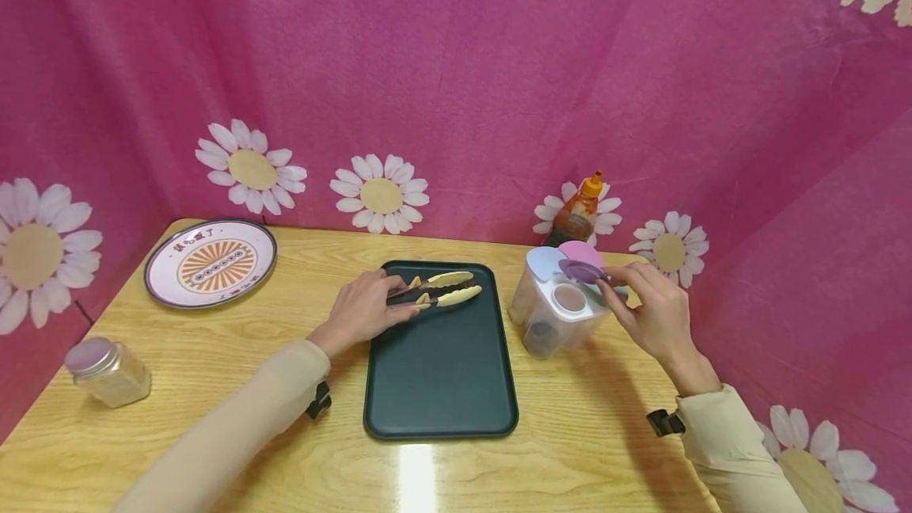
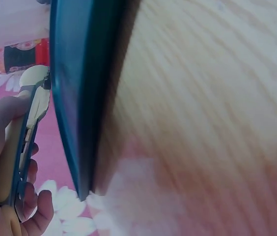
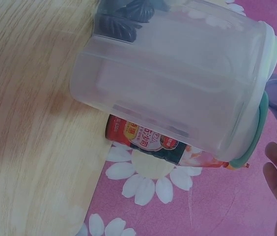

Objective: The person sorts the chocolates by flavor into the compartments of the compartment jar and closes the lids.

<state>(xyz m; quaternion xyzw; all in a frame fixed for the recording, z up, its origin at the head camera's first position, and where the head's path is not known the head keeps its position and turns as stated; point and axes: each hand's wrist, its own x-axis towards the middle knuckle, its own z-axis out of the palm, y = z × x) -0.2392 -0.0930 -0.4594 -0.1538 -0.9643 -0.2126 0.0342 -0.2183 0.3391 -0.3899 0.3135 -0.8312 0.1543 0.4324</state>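
My left hand [image 1: 362,309] grips a pair of tongs [image 2: 10,157] with cream tips, held over the upper part of a dark rectangular tray [image 1: 442,378]. The tips point right and stand slightly apart, with nothing between them. To the tray's right is a clear plastic container [image 3: 178,73] with several coloured flip lids. My right hand [image 1: 651,311] pinches the purple lid [image 1: 580,271], which is raised beside a round opening [image 1: 570,298] in the white top. Some dark pieces [image 3: 119,22] lie at the container's bottom in the right wrist view.
A sauce bottle [image 1: 575,216] with an orange cap stands behind the container. At the back left lies a patterned oval plate [image 1: 165,271], and a lidded jar [image 1: 117,378] is at the left edge. A pink floral cloth [image 1: 456,85] hangs behind the wooden table [image 1: 299,450].
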